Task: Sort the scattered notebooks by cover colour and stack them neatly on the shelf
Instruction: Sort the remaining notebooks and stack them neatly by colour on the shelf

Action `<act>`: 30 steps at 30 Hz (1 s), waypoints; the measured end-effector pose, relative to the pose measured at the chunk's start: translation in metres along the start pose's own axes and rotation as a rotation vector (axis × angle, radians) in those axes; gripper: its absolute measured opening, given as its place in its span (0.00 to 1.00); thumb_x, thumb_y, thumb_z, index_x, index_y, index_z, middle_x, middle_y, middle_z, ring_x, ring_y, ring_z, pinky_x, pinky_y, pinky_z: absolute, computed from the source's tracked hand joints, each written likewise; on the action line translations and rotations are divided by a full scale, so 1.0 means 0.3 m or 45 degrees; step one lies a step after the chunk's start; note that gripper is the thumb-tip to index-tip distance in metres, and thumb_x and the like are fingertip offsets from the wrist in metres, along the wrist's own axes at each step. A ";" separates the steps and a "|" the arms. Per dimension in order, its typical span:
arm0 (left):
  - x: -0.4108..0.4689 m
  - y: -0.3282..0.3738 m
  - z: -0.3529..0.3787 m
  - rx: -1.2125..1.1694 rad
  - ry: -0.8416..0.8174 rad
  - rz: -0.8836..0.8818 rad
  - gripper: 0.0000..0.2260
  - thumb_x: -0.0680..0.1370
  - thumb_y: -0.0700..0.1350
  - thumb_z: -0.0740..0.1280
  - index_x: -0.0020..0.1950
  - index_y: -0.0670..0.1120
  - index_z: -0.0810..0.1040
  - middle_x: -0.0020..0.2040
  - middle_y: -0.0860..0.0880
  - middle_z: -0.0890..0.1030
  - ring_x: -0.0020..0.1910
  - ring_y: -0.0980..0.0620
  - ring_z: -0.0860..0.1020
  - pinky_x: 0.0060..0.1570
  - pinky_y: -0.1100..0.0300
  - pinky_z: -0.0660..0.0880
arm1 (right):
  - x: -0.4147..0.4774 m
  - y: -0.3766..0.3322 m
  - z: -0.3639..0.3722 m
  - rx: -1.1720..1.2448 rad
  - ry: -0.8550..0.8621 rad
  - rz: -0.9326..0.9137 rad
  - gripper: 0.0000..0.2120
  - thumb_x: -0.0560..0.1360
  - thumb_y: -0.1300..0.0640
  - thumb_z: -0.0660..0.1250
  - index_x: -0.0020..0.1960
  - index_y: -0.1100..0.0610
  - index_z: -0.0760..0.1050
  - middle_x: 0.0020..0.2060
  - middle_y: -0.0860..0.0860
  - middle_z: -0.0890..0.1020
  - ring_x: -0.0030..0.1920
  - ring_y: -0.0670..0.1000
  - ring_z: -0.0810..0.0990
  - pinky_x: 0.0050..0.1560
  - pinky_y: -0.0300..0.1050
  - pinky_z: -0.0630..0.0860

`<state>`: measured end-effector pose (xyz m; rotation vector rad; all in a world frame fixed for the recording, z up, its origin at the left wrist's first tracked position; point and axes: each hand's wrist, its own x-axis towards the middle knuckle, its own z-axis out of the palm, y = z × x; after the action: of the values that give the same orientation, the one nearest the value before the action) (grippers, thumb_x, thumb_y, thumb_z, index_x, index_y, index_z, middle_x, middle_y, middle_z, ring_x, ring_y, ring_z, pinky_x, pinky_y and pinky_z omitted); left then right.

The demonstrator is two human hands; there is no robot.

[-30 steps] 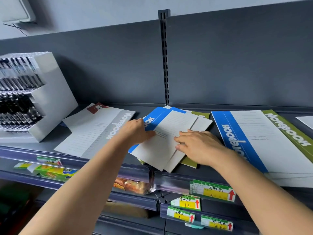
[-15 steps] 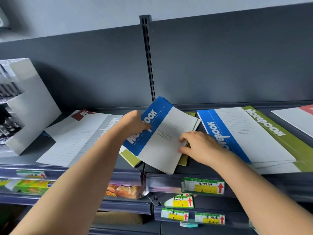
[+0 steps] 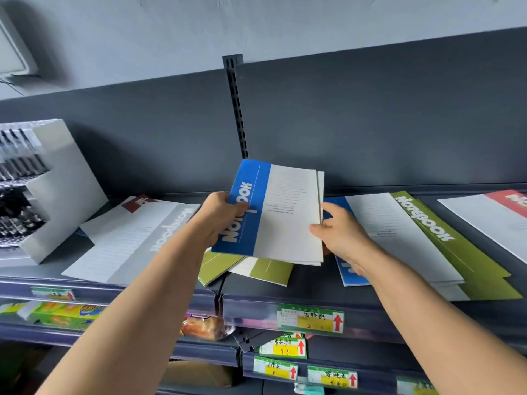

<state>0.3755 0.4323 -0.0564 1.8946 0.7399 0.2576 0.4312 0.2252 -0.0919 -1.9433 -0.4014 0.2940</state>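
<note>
Left hand (image 3: 219, 215) & right hand (image 3: 339, 235) both clamp blue notebooks (image 3: 285, 218) above shelf (image 3: 308, 283); green notebooks (image 3: 271, 270) lie under, pens in white box (image 3: 65, 178) far left.

Left: pen display box (image 3: 68, 189) blocks the shelf (image 3: 310, 286) end.
Centre front: bare strip between green notebooks (image 3: 271, 271) and right stack (image 3: 399, 238).

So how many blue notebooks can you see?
2. One blue notebook is held up by the left hand and right hand; another lies on the shelf under the right wrist. A blue corner under the grey notebook may be a third.
</note>
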 end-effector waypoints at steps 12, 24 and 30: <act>0.019 0.048 0.339 0.592 -0.073 0.283 0.12 0.78 0.43 0.65 0.61 0.48 0.74 0.41 0.49 0.79 0.33 0.51 0.78 0.29 0.62 0.73 | -0.039 0.180 -0.351 -0.825 0.222 0.102 0.09 0.78 0.54 0.60 0.44 0.50 0.78 0.41 0.45 0.84 0.40 0.49 0.82 0.42 0.42 0.78; 0.048 0.242 0.691 1.460 -0.051 0.940 0.19 0.77 0.37 0.62 0.65 0.54 0.71 0.54 0.52 0.78 0.64 0.48 0.66 0.70 0.38 0.52 | -0.072 0.285 -0.509 -1.116 0.115 -0.230 0.20 0.78 0.50 0.64 0.69 0.47 0.70 0.72 0.47 0.66 0.74 0.49 0.59 0.69 0.42 0.59; 0.011 0.208 0.736 1.087 0.000 0.822 0.25 0.77 0.48 0.69 0.72 0.52 0.66 0.68 0.50 0.73 0.68 0.47 0.65 0.68 0.45 0.63 | -0.084 0.302 -0.522 -1.150 0.039 -0.178 0.18 0.78 0.42 0.61 0.66 0.44 0.73 0.65 0.42 0.74 0.64 0.48 0.72 0.60 0.48 0.68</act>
<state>0.5098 0.2510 -0.0985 2.9264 0.1967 0.3758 0.4811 0.0509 -0.1135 -2.7714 -0.7299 -0.0317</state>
